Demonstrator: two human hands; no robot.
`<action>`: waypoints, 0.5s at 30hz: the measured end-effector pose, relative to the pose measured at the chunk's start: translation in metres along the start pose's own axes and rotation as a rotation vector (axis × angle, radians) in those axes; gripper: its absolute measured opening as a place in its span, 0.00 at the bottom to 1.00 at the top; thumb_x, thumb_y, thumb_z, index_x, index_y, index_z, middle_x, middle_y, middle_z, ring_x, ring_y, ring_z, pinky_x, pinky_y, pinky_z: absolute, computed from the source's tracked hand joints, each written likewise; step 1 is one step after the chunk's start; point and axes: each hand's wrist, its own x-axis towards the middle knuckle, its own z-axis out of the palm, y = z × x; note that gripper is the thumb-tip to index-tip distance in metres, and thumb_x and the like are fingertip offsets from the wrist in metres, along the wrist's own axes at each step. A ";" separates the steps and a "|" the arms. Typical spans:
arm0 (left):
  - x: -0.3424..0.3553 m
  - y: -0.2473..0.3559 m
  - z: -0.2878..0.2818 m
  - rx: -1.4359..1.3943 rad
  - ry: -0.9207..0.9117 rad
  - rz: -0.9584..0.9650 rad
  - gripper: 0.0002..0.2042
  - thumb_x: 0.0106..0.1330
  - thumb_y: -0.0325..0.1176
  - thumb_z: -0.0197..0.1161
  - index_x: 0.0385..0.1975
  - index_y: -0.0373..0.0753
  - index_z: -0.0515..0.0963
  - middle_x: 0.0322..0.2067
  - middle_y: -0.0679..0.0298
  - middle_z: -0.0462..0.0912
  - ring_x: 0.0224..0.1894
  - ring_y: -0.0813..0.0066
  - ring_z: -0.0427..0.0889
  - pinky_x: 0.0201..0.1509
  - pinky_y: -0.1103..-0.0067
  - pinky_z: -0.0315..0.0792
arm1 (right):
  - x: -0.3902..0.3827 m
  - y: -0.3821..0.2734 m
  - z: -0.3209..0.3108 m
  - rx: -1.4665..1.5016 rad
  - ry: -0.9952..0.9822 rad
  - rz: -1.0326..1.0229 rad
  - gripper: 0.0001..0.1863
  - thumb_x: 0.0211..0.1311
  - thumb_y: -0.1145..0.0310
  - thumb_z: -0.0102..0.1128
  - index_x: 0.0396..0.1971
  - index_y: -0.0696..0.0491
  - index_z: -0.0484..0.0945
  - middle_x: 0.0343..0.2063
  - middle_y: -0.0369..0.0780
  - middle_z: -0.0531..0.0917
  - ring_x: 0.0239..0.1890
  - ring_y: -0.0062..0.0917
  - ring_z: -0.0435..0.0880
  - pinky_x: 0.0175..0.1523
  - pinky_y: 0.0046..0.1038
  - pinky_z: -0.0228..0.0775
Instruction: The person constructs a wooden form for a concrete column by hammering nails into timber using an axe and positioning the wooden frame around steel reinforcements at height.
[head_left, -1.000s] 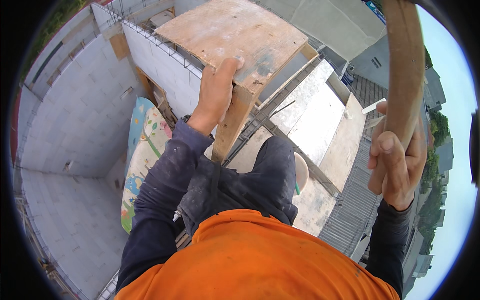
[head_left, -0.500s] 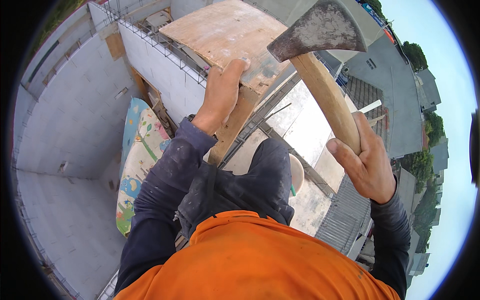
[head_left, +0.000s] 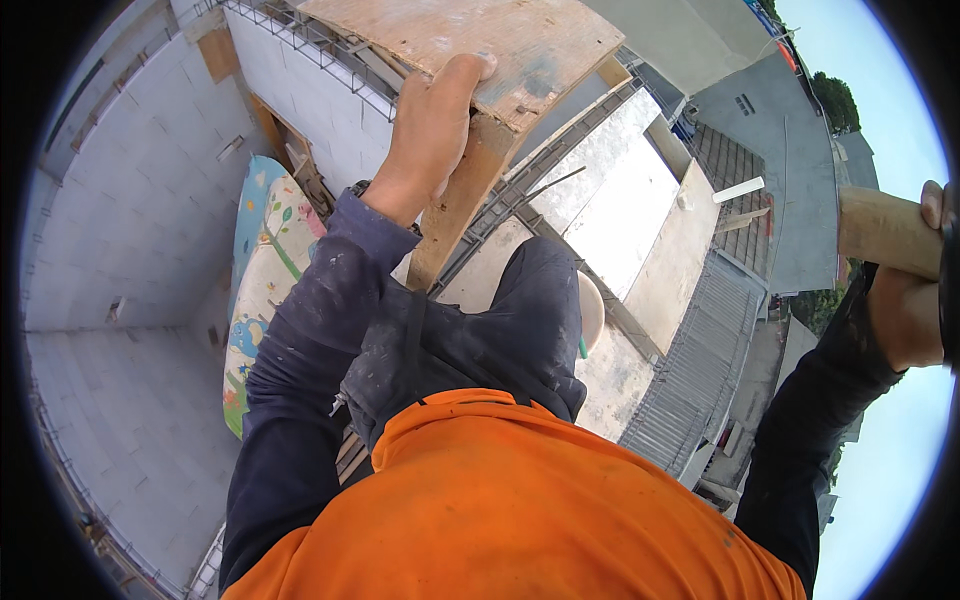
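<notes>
My left hand (head_left: 425, 140) grips the near edge of a plywood panel (head_left: 540, 35). Its thumb lies on top of the sheet, while the other fingers are hidden underneath. A wooden plank (head_left: 460, 205) runs down from below that edge, beside the hand. Far out at the right rim, my right hand (head_left: 900, 310) is closed around the wooden handle (head_left: 880, 232) of an axe. Only a short length of handle shows, and the axe head is out of view. Part of this hand is cut off by the dark rim.
A deep drop with grey block walls (head_left: 110, 230) lies to my left, with a patterned mat (head_left: 265, 270) beside my arm. Steel rebar (head_left: 500, 205) runs past my knee. Pale boards (head_left: 620, 210), a round bucket (head_left: 592, 310) and corrugated roofing (head_left: 690, 350) lie to the right.
My right hand has swung the axe from in front of me out to the far right, taking its head out of view. My left hand still grips the plywood panel.
</notes>
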 end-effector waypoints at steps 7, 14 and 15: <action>-0.011 0.008 0.012 -0.010 0.081 -0.167 0.21 0.69 0.45 0.63 0.25 0.29 0.79 0.22 0.66 0.73 0.27 0.79 0.68 0.32 0.73 0.65 | -0.071 0.018 0.042 -0.656 -0.955 0.595 0.25 0.72 0.49 0.60 0.49 0.59 0.74 0.27 0.51 0.82 0.28 0.40 0.86 0.39 0.43 0.75; -0.013 0.002 0.001 -0.005 0.009 -0.033 0.20 0.70 0.45 0.62 0.30 0.28 0.81 0.26 0.64 0.76 0.30 0.75 0.71 0.38 0.73 0.68 | -0.071 0.027 0.037 -0.727 -0.978 0.562 0.30 0.69 0.45 0.65 0.54 0.58 0.75 0.26 0.49 0.83 0.30 0.38 0.85 0.39 0.40 0.74; -0.012 -0.004 0.000 0.038 0.023 0.023 0.20 0.70 0.44 0.62 0.30 0.29 0.82 0.25 0.64 0.75 0.30 0.75 0.71 0.38 0.73 0.68 | -0.071 0.030 0.034 -0.709 -0.956 0.495 0.31 0.69 0.45 0.66 0.55 0.58 0.75 0.26 0.49 0.83 0.30 0.38 0.86 0.39 0.40 0.74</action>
